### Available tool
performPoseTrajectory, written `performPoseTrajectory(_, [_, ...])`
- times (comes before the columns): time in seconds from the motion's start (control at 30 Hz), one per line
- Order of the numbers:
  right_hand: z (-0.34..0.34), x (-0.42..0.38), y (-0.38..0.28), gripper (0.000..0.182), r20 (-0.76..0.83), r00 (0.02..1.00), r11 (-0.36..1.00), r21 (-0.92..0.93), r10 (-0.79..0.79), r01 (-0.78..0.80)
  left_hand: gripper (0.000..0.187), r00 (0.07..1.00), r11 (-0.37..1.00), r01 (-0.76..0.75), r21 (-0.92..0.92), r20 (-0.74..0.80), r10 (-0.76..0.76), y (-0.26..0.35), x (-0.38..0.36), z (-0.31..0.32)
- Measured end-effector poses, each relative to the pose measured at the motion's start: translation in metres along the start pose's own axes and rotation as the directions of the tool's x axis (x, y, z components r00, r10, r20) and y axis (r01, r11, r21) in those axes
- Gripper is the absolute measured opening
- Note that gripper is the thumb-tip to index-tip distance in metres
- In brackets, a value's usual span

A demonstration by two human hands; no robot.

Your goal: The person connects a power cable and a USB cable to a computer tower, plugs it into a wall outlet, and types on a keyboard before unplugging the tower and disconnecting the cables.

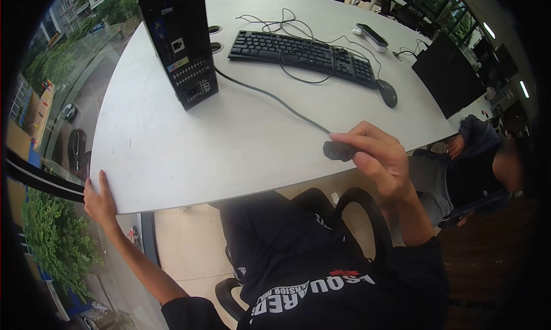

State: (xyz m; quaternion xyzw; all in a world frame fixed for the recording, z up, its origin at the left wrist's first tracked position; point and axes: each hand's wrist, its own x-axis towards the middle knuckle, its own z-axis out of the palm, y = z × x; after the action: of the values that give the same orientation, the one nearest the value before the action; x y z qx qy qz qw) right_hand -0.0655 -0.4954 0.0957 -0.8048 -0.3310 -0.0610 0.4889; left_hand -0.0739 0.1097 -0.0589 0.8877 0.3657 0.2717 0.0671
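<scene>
My right hand (381,158) is raised over the table's near edge, its thumb and fingers pinching a black cable plug (338,151). A dark cable (275,99) runs from that plug back across the tabletop to the computer tower (185,49). The tower stands upright, its port side facing me; the cable's far end is hidden by it. At the left corner, my left hand (100,201) rests against the edge of the white table (155,158) with its fingers apart, holding nothing.
A black keyboard (304,54) with loose cable over it lies farther back. Beside it are a mouse (387,93) and a phone (372,34) on a white object. A monitor (449,74) stands at right. Another person (476,163) sits close on my right; a window is on the left.
</scene>
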Motion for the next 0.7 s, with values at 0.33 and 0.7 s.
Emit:
performPoseTrajectory(0.33, [0.059,0.087,0.019,0.026,0.11,0.977,0.984,-0.031,0.18,-0.178,0.082,1.0,1.0,0.028,-0.002,-0.012,-0.028,0.007,-0.005,-0.002])
performPoseTrajectory(0.7, [0.162,0.182,0.088,0.028,0.022,1.0,0.938,-0.347,-0.007,0.014,0.083,0.998,0.999,0.053,-0.007,0.019,-0.053,0.012,-0.007,-0.007])
